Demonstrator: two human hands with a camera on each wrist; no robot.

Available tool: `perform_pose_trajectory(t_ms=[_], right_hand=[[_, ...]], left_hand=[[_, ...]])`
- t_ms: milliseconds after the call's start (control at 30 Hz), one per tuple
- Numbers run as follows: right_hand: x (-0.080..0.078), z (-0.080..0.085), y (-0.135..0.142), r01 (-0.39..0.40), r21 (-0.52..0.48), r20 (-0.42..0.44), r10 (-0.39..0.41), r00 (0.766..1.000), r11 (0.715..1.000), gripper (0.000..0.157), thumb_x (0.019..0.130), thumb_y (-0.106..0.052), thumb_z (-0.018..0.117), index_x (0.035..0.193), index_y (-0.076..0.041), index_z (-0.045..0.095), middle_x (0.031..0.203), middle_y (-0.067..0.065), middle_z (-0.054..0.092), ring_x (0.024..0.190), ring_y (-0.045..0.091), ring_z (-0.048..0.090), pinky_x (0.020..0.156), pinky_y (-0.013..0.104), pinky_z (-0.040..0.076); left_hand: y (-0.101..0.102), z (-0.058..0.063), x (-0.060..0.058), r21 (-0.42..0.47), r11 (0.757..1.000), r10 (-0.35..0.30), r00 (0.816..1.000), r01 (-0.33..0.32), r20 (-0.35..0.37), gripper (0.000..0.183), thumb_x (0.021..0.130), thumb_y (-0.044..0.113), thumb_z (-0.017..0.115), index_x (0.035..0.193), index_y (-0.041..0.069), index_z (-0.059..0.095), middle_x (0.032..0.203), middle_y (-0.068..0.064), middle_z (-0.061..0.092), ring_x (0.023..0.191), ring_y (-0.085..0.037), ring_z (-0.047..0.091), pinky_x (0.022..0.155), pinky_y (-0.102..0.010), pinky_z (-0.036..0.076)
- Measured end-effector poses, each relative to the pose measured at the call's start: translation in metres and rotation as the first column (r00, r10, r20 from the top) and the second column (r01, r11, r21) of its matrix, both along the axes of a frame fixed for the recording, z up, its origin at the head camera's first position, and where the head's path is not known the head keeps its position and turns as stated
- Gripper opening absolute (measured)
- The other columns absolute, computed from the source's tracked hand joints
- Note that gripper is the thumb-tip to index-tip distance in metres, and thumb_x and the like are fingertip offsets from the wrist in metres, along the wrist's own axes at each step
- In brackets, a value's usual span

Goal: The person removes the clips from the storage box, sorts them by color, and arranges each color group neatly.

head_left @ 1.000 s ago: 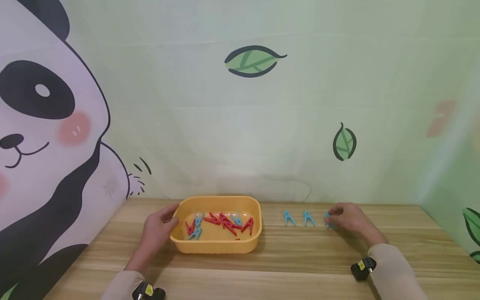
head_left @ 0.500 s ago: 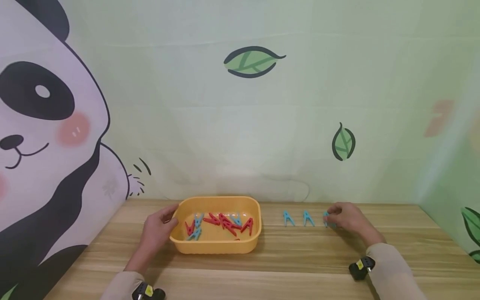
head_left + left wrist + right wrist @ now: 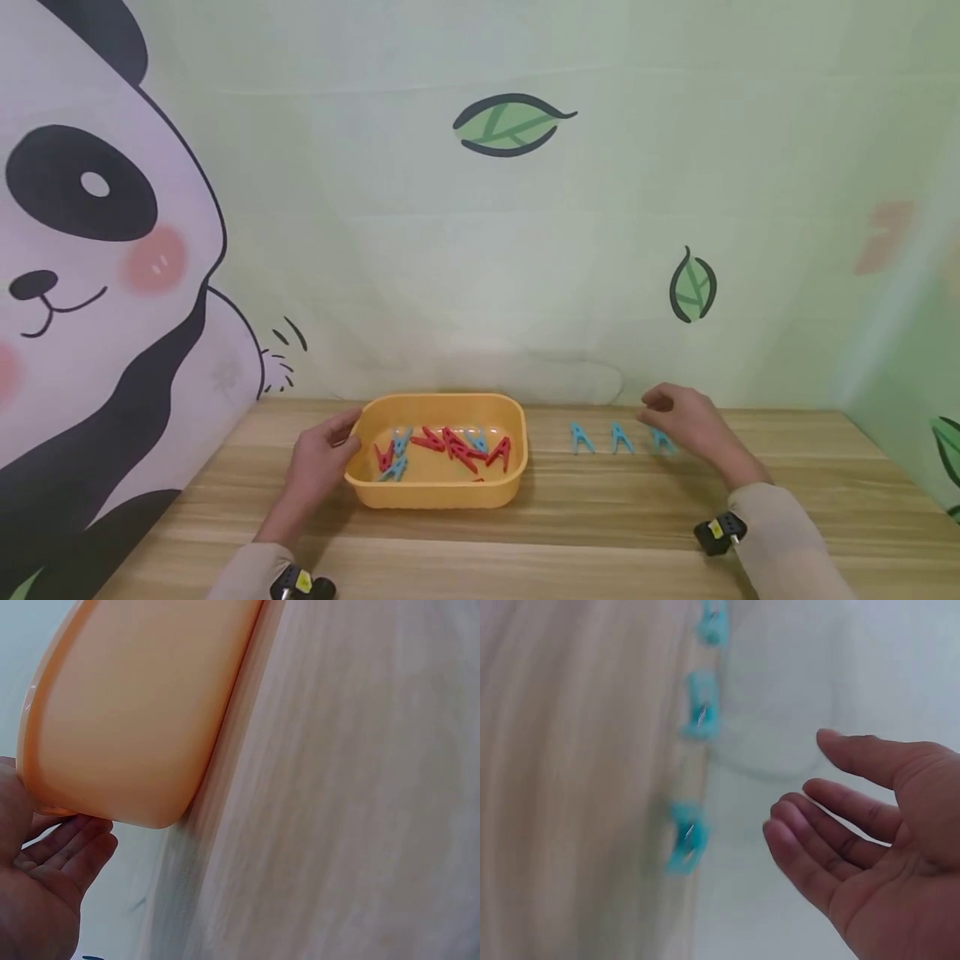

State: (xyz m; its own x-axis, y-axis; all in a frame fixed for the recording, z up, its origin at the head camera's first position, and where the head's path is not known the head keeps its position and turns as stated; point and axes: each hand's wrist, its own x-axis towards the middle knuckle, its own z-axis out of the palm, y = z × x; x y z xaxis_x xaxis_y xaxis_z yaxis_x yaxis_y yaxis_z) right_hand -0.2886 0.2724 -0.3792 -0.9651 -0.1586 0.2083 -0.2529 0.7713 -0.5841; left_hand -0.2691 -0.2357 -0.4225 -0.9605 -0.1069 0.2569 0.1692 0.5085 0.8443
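A yellow plastic basket (image 3: 435, 495) stands on the table with several red clothespins (image 3: 429, 442) and blue clothespins (image 3: 394, 469) inside. My left hand (image 3: 322, 454) holds its left end by the rim; the left wrist view shows the fingertips (image 3: 90, 844) against the basket corner. Right of the basket, three blue clothespins stand in a row: one nearest the basket (image 3: 581, 438), a middle one (image 3: 621, 438) and a right one (image 3: 662, 440). Over the right clothespin hovers my right hand (image 3: 690, 421), holding nothing; its fingers (image 3: 802, 855) are loosely bent and apart from the clothespins.
The wood-grain table (image 3: 600, 517) meets a pale green backdrop (image 3: 420, 275) printed with leaves and a panda. A small black device (image 3: 720, 533) sits at my right wrist and another (image 3: 302, 582) at my left.
My right hand has let go of the right blue clothespin and risen a little from it. That clothespin stays in line with the other two. The left hand keeps its place on the basket.
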Motion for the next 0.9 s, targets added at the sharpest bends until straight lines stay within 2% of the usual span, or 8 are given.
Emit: perform_pose_trajectory(t_ms=[133, 400, 633, 900], right_hand=[[0.005, 0.011, -0.022, -0.075, -0.06, -0.044, 0.072, 0.996, 0.995, 0.037, 0.101, -0.02, 0.072, 0.123, 0.01, 0.068, 0.114, 0.021, 0.073, 0.108, 0.04, 0.069, 0.092, 0.055, 0.06], [0.016, 0.021, -0.075, -0.215, -0.149, -0.115, 0.199, 0.973, 0.965, 0.026, 0.101, -0.016, 0.073, 0.12, 0.003, 0.071, 0.111, 0.011, 0.074, 0.103, 0.029, 0.071, 0.091, 0.048, 0.062], [0.018, 0.023, -0.124, -0.273, -0.176, -0.073, 0.265, 0.962, 0.946, 0.023, 0.1, -0.014, 0.074, 0.117, 0.002, 0.072, 0.106, 0.007, 0.075, 0.1, 0.024, 0.071, 0.091, 0.042, 0.063], [0.016, 0.013, -0.168, -0.349, -0.193, -0.049, 0.346, 0.937, 0.917, 0.023, 0.1, -0.017, 0.076, 0.116, -0.001, 0.074, 0.105, 0.003, 0.074, 0.099, 0.022, 0.071, 0.087, 0.037, 0.063]], left_hand=[[0.001, -0.001, 0.0, 0.009, 1.0, 0.001, 1.0, -0.001, 0.011, 0.044, 0.1, -0.001, 0.06, 0.143, -0.01, 0.059, 0.138, -0.03, 0.065, 0.126, -0.045, 0.064, 0.105, -0.05, 0.053], [0.002, -0.001, -0.001, 0.005, 1.0, -0.007, 0.999, 0.007, -0.033, 0.042, 0.099, -0.002, 0.062, 0.14, -0.012, 0.061, 0.133, -0.031, 0.066, 0.123, -0.046, 0.066, 0.102, -0.049, 0.056], [0.001, -0.002, 0.0, 0.019, 1.0, -0.003, 1.0, 0.003, -0.026, 0.042, 0.099, -0.004, 0.061, 0.141, -0.012, 0.06, 0.134, -0.031, 0.066, 0.124, -0.046, 0.065, 0.104, -0.049, 0.054], [0.001, -0.002, -0.001, 0.019, 1.0, -0.005, 0.999, 0.005, -0.04, 0.042, 0.098, -0.005, 0.061, 0.139, -0.013, 0.061, 0.131, -0.032, 0.067, 0.122, -0.047, 0.066, 0.101, -0.048, 0.056]])
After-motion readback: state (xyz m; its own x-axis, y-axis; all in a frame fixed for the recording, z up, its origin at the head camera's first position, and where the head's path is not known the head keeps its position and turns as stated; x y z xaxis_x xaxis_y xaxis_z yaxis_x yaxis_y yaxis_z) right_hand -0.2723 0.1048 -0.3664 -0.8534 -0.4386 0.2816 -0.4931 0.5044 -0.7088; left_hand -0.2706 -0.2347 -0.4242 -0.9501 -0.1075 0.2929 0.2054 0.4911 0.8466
